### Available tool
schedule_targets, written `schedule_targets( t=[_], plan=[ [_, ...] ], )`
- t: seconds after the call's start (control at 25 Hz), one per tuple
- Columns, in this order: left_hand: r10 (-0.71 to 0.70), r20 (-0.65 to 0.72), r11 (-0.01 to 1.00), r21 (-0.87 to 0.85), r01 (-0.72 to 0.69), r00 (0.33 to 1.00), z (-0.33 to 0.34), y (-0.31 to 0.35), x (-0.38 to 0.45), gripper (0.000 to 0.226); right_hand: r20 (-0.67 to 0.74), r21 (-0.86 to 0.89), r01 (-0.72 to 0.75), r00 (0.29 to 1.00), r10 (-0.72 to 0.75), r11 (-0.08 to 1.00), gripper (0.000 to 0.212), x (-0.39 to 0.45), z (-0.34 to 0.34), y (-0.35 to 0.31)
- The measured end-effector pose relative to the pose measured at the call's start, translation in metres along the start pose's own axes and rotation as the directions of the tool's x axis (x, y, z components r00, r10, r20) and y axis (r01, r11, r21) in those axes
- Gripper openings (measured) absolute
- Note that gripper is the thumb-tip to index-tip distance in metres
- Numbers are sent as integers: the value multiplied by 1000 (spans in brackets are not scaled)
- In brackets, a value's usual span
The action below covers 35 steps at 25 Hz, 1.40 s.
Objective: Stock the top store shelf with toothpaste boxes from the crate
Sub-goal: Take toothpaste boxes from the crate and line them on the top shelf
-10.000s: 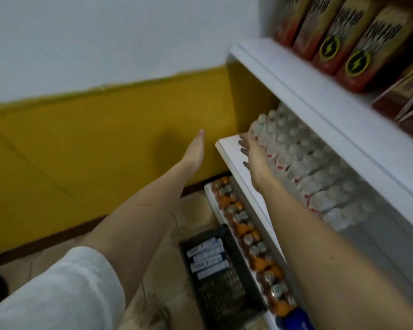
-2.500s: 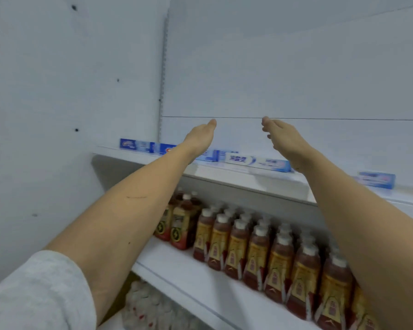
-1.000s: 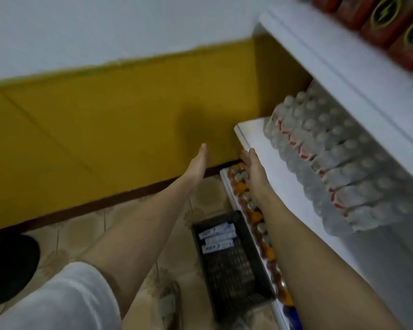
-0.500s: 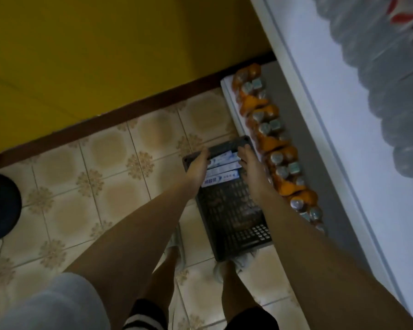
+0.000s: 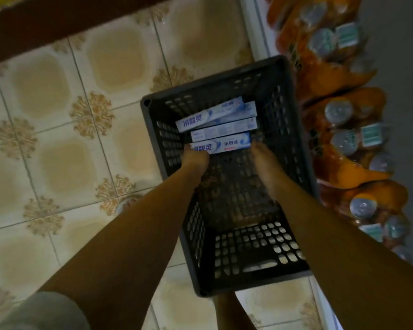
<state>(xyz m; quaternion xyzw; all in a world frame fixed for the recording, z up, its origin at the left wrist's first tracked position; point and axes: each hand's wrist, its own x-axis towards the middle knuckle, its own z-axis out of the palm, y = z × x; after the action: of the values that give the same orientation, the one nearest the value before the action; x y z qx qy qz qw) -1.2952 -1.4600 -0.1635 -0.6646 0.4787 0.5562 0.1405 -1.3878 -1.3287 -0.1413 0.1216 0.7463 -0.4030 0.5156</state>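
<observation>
We look straight down into a dark slatted crate (image 5: 293, 148) standing on the patterned tile floor (image 5: 57, 139). At its far end lie a few toothpaste boxes (image 5: 215, 125), stacked unevenly. Our left hand (image 5: 194, 158) touches the left end of the nearest box (image 5: 224, 145); our right hand (image 5: 264, 160) reaches toward its right end, though we cannot tell whether it touches. Just to the right of the crate, orange-wrapped bottles (image 5: 343, 115) fill the bottom shelf.
</observation>
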Motion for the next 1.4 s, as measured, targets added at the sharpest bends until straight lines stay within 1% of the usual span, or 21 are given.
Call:
schedule_targets(
  t=[0.08, 0.16, 0.2, 0.32, 0.36, 0.4, 0.44, 0.48, 0.52, 0.56, 0.64, 0.68, 0.76, 0.88, 0.96, 1.08, 1.16, 1.24, 1.28, 1.32, 1.4],
  plan=[
    [-2, -83, 995, 96, 9, 997, 12, -4, 30, 56, -65, -68, 22, 998, -26, 997, 37, 38, -3, 10],
    [-16, -142, 982, 183, 42, 990, 21, -9, 53, 61, -66, -142, 39, 997, -49, 989, 34, 67, -1, 21],
    [-14, -158, 981, 188, 44, 987, 24, -13, 62, 62, -44, -172, 53, 997, -61, 984, 34, 76, 0, 25],
    [-49, -176, 992, 105, 68, 983, 32, -31, 75, 55, 47, -230, 83, 996, -75, 970, 35, 95, 7, 33],
    [-82, -169, 996, 28, 88, 982, 34, -35, 74, 50, 48, -220, 66, 997, -56, 973, 43, 103, 7, 37],
    [-134, -144, 991, 0, 135, 981, 35, -39, 75, 45, 47, -206, 45, 998, -37, 977, 52, 111, 6, 41],
    [-189, -140, 982, -28, 187, 972, 35, -43, 74, 43, 55, -185, 34, 998, -24, 982, 56, 122, 1, 51],
    [-238, -105, 965, -135, 224, 966, 34, -49, 73, 44, 49, -168, 21, 999, -13, 986, 54, 132, -5, 64],
    [-226, -95, 967, -144, 211, 969, 32, -52, 71, 45, 34, -150, -15, 999, 20, 989, 50, 126, -8, 68],
    [-237, -90, 969, -94, 229, 967, 30, -54, 68, 47, 10, -135, -63, 998, 65, 989, 46, 108, -9, 66],
    [-283, -64, 957, -80, 278, 957, 30, -53, 65, 52, -11, -131, -140, 990, 140, 981, 40, 85, -11, 71],
    [-276, -48, 960, -70, 273, 960, 32, -53, 63, 56, -20, -124, -171, 985, 170, 977, 39, 78, -12, 78],
    [-238, -64, 969, -78, 233, 969, 37, -49, 63, 60, -33, -63, -213, 977, 211, 975, 42, 75, -10, 90],
    [-163, -49, 985, -60, 160, 985, 39, -51, 69, 49, -22, 111, -215, 976, 219, 970, 42, 78, -6, 100],
    [-166, -8, 984, -69, 165, 986, 35, -52, 70, 42, -31, 219, -203, 976, 215, 954, 41, 78, -5, 104],
    [-209, -18, 966, -162, 203, 978, 24, -50, 47, 36, -92, 319, -151, 978, 190, 936, 37, 59, -5, 104],
    [-225, -16, 953, -211, 217, 974, 15, -45, 22, 55, -154, 366, -96, 975, 162, 926, 37, 33, -7, 97],
    [-200, -46, 966, -174, 189, 979, 2, -37, -8, 75, -220, 371, -47, 966, 137, 927, 36, -3, -10, 84],
    [-173, -60, 974, -157, 162, 983, -6, -31, -23, 77, -229, 386, -38, 964, 135, 922, 36, -22, -11, 77],
    [-146, -60, 977, -164, 135, 987, -15, -24, -39, 73, -216, 403, -35, 967, 132, 914, 35, -42, -13, 69],
    [-125, -51, 962, -252, 108, 991, -33, -7, -73, 52, -169, 446, -29, 979, 116, 895, 32, -86, -18, 51]
  ],
)
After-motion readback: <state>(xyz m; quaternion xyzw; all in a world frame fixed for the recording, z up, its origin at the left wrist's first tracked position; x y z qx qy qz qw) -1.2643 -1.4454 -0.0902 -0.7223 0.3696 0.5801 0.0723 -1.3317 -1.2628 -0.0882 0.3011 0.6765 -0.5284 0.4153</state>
